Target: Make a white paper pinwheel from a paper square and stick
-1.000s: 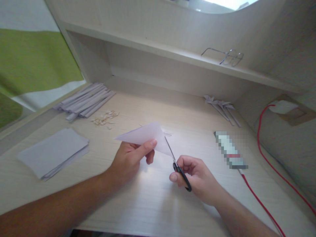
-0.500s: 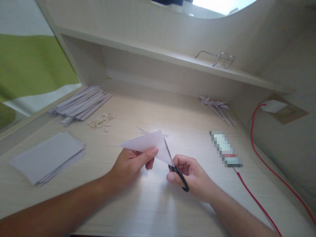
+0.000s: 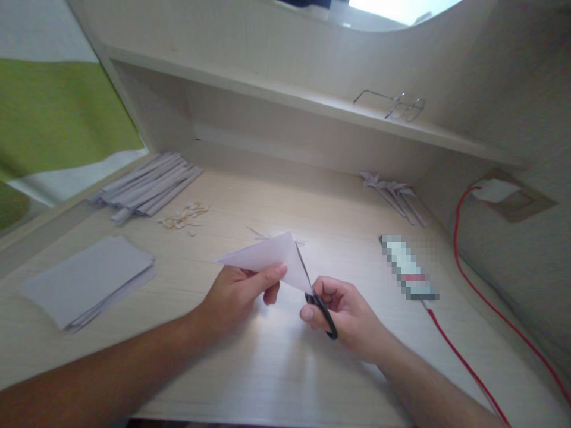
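My left hand point(image 3: 250, 288) pinches a white folded triangle of paper point(image 3: 279, 252), thumb on top and fingers beneath. In my right hand point(image 3: 341, 312) is a pair of black-handled scissors point(image 3: 325, 315), with fingers and thumb in the loops. The scissor blades lie along the paper's right edge, and whether they are fully closed is hard to make out. Just behind the paper, thin strips point(image 3: 259, 233) lie on the desk, partly hidden by it.
Paper sheets point(image 3: 84, 279) lie stacked at left, with rolled paper sticks point(image 3: 149, 184) and small pale-and-tan pieces point(image 3: 185, 215) behind. Paper pinwheel-like shapes point(image 3: 390, 193) rest at back right. A phone point(image 3: 408, 267) with a red cable point(image 3: 464, 362) lies right; glasses point(image 3: 401, 107) sit on the shelf point(image 3: 267, 89).
Almost nothing differs. The scissors and my right hand have shifted very slightly up and left; my left hand still grips the paper in the same place.
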Demonstrator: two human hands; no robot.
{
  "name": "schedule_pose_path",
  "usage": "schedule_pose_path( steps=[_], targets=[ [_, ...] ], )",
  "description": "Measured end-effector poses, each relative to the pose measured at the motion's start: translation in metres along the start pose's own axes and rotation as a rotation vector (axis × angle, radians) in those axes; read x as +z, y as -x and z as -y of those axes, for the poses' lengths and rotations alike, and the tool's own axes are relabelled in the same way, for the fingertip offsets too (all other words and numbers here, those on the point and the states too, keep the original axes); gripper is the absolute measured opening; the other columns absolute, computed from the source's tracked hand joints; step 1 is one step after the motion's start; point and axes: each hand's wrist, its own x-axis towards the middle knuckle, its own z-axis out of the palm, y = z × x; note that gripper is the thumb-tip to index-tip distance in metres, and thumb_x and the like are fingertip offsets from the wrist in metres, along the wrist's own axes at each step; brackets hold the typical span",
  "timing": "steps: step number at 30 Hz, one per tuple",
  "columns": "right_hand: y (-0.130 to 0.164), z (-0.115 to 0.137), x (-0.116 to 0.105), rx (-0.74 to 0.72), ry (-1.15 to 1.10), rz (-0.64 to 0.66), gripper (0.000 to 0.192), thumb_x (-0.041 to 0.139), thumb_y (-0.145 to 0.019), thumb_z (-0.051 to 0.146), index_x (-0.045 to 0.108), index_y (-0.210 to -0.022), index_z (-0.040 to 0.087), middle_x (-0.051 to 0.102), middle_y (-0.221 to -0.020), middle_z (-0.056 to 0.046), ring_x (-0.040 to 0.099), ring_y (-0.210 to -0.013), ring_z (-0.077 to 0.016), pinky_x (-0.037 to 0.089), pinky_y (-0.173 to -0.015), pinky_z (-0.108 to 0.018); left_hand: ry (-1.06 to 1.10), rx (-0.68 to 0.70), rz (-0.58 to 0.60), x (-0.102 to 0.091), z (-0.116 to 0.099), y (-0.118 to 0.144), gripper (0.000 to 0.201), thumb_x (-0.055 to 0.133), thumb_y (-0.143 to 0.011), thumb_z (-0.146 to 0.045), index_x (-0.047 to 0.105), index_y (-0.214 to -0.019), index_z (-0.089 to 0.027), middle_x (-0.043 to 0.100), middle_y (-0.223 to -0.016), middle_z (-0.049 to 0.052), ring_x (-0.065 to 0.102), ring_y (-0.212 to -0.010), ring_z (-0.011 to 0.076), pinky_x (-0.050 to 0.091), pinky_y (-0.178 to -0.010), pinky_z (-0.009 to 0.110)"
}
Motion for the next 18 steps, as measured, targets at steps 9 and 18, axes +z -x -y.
schedule_pose_path(
  steps=[9,18],
  targets=[
    [-0.002,-0.002,0.0,-0.016,0.061,-0.046,0.043,0.085,-0.073,0.046,0.053,-0.067,0.019,0.057,-0.058,0.004,0.044,-0.053,-0.0091,0.033,-0.052,-0.024,0.026,0.002,0.005,0.0,0.002,0.0,0.049,0.058,-0.091,-0.045,0.052,-0.049,-0.019,0.055,-0.057,0.001,0.053,-0.063,0.0169,0.041,-0.07,0.031],
    [-0.011,0.002,-0.017,-0.132,-0.015,-0.183,0.033,0.082,-0.076,0.044,0.066,-0.08,0.016,0.066,-0.067,-0.001,0.057,-0.06,-0.0134,0.044,-0.061,-0.027,0.089,0.003,0.123,0.002,0.011,0.003,0.041,0.062,-0.09,-0.042,0.056,-0.058,-0.018,0.053,-0.057,-0.001,0.051,-0.059,0.014,0.039,-0.061,0.028]
  ],
)
